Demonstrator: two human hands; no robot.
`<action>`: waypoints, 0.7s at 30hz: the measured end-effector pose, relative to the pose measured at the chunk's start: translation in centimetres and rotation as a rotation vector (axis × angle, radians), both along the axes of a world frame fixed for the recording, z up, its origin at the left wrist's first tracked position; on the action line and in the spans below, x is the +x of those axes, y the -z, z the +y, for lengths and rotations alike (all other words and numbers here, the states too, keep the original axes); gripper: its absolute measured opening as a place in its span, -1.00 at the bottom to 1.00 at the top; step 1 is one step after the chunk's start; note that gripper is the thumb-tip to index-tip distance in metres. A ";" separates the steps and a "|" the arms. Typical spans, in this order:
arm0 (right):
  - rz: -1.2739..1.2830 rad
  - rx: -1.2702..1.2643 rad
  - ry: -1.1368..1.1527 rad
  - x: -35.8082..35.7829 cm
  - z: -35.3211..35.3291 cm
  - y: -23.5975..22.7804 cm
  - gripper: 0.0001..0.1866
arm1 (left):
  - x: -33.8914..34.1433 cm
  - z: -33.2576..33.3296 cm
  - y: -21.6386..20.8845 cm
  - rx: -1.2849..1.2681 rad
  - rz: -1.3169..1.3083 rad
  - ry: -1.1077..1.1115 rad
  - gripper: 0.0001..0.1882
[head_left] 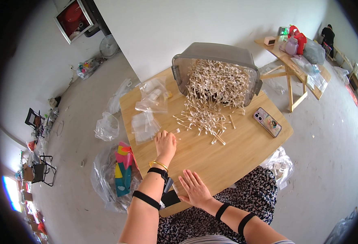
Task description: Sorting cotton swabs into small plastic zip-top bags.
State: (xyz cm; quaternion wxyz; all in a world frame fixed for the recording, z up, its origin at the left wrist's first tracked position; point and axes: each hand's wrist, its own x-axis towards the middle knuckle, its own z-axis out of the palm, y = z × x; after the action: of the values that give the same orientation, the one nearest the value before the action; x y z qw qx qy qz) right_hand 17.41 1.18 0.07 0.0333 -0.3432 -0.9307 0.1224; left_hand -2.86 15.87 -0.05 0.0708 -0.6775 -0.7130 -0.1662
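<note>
My left hand [165, 145] is closed near the left side of the wooden table, its fingers curled round a few cotton swabs [175, 131] whose white tips stick out at the right. Beside it lie flat clear plastic bags [143, 127]. My right hand [196, 189] rests palm down by the table's near edge, fingers stretched out. Under and beside its fingertips shows a row of cotton swabs [178, 188], partly hidden by the hand. A grey plastic bin [211, 49] lies on its side at the back, and a heap of loose cotton swabs [217, 83] spills from it toward me.
On the table's right lies a phone [267, 122] in a patterned case. More zip bags [153, 95] are at the back left. A bag of coloured material [124, 171] stands on the floor at left. A second wooden table [284, 61] and a person [328, 38] are far right.
</note>
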 end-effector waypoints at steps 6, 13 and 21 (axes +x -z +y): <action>0.057 0.012 0.022 0.3 0.1 0.2 -0.08 | 0.6 -6.1 0.2 -0.205 -0.261 -0.031 -0.92; 0.044 0.052 0.053 0.2 -0.1 0.1 -0.02 | 1.4 -13.7 -0.4 -0.210 -0.361 0.059 -0.88; 0.052 0.103 0.054 -0.3 -0.7 0.9 -0.02 | 1.4 -18.1 -0.8 -0.127 -0.751 0.002 -0.87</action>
State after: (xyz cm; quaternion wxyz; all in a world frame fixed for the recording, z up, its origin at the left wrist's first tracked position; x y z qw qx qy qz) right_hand 17.12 0.50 -0.87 0.0784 -0.3627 -0.9250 0.0822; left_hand -1.49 -2.25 0.79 -0.2376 -0.5732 -0.6975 -0.3583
